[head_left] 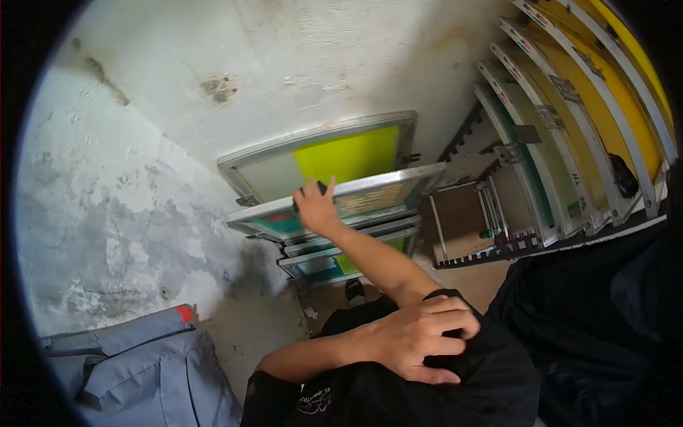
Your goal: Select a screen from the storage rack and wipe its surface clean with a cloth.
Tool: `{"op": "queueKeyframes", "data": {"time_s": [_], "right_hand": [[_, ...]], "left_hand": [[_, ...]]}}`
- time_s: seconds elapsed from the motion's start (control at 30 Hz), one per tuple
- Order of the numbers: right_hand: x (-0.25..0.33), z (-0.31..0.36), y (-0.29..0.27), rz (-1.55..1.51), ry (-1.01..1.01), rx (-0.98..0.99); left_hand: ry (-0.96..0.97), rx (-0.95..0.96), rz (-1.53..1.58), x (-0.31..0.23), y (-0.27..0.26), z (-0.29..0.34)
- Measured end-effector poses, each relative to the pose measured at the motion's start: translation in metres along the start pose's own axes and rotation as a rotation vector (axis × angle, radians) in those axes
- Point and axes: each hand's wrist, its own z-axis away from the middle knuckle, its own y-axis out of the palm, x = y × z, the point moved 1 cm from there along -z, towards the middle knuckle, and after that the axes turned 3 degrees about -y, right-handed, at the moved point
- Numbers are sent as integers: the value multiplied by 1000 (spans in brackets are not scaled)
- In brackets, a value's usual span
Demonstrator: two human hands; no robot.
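Left hand (420, 338) is just chilling over the black shirt (491, 370), fingers half curled, nothing in it. Right hand (316, 206) is on the tilted frame's (373, 201) top rail, probably steadying it; can't tell if it's really gripping. Decent gap behind, up to the yellow-green frame (348, 155) leaning on the wall (341, 64). Toothed rack (523, 245) crowds the right.

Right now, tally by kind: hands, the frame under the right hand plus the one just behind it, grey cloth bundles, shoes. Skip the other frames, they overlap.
Hands: 2 (right hand, left hand)
Frames: 2 (front frame, rear frame with yellow-green panel)
Grey cloth bundle: 1
Dark shoe: 1
Total: 6
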Motion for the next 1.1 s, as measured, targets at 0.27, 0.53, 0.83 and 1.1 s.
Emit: {"op": "queueKeyframes", "data": {"time_s": [0.27, 0.53, 0.83, 1.1], "right_hand": [[-197, 81, -72, 151, 350, 13], [-256, 107, -86, 139, 552, -30], [-68, 46, -42, 4, -23, -7], [73, -22, 7, -64, -207, 174]], "left_hand": [[-48, 273, 293, 21, 51, -56], [-24, 121, 307, 28, 59, -75], [-90, -77, 171, 26, 37, -39], [-119, -293, -77, -6, -9, 20]]}}
